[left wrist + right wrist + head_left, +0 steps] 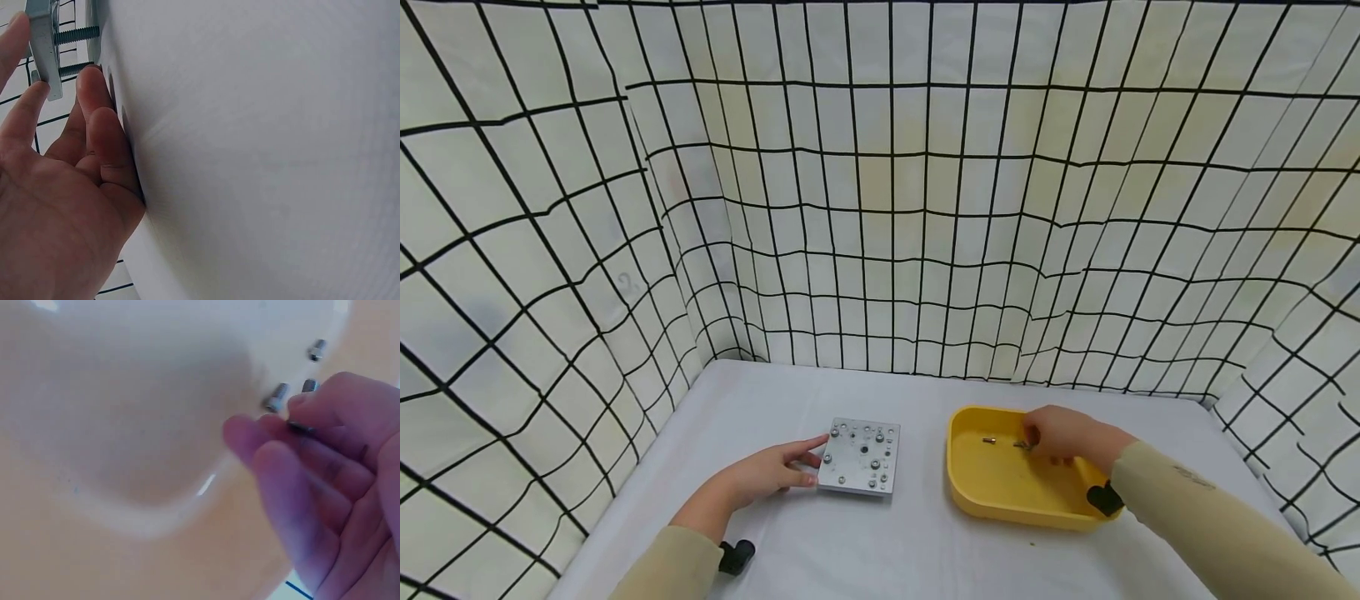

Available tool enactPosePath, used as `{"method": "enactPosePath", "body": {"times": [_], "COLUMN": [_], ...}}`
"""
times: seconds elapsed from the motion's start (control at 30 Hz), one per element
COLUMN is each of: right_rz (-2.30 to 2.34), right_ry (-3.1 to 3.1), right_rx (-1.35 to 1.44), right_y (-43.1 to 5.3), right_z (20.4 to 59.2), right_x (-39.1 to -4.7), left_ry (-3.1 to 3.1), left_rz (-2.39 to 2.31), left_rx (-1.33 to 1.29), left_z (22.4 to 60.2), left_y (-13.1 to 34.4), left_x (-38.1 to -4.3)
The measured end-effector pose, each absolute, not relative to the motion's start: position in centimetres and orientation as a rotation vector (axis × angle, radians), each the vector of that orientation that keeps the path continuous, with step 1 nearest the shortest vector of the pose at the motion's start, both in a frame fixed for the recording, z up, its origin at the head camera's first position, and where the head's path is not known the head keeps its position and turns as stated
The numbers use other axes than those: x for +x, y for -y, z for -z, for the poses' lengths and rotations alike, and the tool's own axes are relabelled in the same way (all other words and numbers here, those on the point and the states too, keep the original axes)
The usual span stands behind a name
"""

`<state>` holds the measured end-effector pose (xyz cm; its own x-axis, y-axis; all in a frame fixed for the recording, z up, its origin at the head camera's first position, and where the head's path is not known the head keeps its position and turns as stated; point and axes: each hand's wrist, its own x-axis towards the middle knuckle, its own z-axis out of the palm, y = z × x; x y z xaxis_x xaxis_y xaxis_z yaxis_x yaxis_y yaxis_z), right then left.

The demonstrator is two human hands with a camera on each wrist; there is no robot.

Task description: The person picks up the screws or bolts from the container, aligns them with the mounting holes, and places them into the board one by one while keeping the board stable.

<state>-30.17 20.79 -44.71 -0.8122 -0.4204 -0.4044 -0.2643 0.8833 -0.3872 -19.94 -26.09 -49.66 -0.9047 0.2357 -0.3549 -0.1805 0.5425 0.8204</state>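
Observation:
A square silver metal plate (850, 477) stands on the table with several screws set in its top. Their threaded shanks (78, 34) stick out below it in the left wrist view. My left hand (767, 477) touches the plate's left edge with thumb and index finger, the other fingers folded low by the tabletop. In the yellow tray (1000, 510), my right hand (1071, 433) pinches a small dark screw (301, 428) between its fingertips, partly hidden by them. Two loose screws, one nearer (277, 398) and one farther (317, 350), lie close by; another (309, 386) shows right behind a fingertip.
The white-covered table (917, 550) holds the plate left of the tray. A tiny dark speck (1032, 544) lies in front of the tray. White walls with a black grid (910, 208) enclose the back and sides. A black wrist camera (736, 557) sits under the left sleeve.

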Motion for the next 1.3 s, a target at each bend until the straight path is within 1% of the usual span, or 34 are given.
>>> {"method": "enactPosePath", "body": {"times": [0.3, 0.53, 0.7, 0.97, 1.17, 1.3], "right_rz": [0.734, 0.799, 0.821, 0.852, 0.862, 0.849], "right_ry": [-2.523, -2.504, -2.51, -2.5, -2.49, -2.483], "right_rx": [-0.572, -0.687, -0.704, -0.751, -0.763, -0.821], "right_y": [-21.5, -21.1, -20.0, -16.3, -11.6, -8.2], "right_z": [44.1, 43.6, 42.9, 42.5, 42.0, 42.0], "right_x": [-30.2, -30.5, -30.5, -30.6, -30.1, -29.7], "left_ry": [-2.344, -2.324, -2.33, -2.338, -2.346, -2.339], "left_rz": [-1.343, -1.358, -1.35, -1.347, -1.343, -1.35], "left_rx": [0.064, 0.086, 0.092, 0.072, 0.067, 0.074], "left_z": [49.7, 49.8, 49.7, 49.7, 49.6, 49.4], "left_y": [26.2, 26.2, 26.2, 26.2, 26.3, 26.3], "left_x": [-19.9, -19.8, -19.8, -19.8, -19.8, -19.7]}}
